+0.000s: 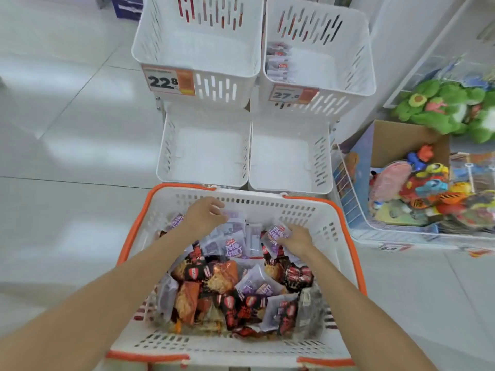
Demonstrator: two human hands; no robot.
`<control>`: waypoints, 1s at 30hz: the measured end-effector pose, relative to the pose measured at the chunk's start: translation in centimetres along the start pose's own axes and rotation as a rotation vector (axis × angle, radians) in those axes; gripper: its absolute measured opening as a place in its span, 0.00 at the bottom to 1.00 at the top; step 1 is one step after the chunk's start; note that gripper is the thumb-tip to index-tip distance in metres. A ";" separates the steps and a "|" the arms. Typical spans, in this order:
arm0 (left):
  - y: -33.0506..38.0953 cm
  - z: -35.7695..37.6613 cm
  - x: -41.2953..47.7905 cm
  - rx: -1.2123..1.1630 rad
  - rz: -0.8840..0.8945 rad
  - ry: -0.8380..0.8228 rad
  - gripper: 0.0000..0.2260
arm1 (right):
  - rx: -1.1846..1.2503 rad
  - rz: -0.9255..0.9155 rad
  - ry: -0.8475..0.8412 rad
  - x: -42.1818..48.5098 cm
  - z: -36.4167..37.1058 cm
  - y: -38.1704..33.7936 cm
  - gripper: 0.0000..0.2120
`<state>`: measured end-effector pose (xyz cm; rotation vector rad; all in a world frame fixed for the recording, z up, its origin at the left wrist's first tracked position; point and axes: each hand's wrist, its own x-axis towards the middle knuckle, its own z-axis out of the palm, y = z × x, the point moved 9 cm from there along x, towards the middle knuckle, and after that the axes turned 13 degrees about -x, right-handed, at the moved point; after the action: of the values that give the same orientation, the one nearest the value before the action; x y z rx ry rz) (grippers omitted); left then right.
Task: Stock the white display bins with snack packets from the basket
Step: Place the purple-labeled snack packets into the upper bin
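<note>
A white basket with an orange rim (267, 203) sits on the floor in front of me, full of purple-and-white and red-and-black snack packets (230, 287). My left hand (206, 212) reaches into its far side, fingers curled over a purple packet (234, 218). My right hand (296, 239) grips another purple packet (276, 235) by its edge. Beyond the basket stand four white display bins: the lower left bin (171, 156) and lower right bin (320, 159) hold nothing, the upper left bin (198, 68) too. The upper right bin (359, 76) holds a few purple packets (280, 62).
Orange price tags (168, 81) hang on the two upper bins. To the right stand a wire tray and cardboard box of colourful toys (417, 183) and green plush toys (442, 108). Glossy white floor tiles (67, 129) stretch to the left.
</note>
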<state>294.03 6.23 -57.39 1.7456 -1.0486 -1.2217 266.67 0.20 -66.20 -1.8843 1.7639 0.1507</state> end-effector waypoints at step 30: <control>-0.7 -2.5 -1.7 -0.557 -0.130 -0.118 0.07 | 0.371 -0.303 -0.071 -4.3 -5.0 -13.1 0.12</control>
<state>296.24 8.34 -56.74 1.3325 -0.5806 -1.5365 277.10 1.58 -56.03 -1.8154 1.3310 -0.2063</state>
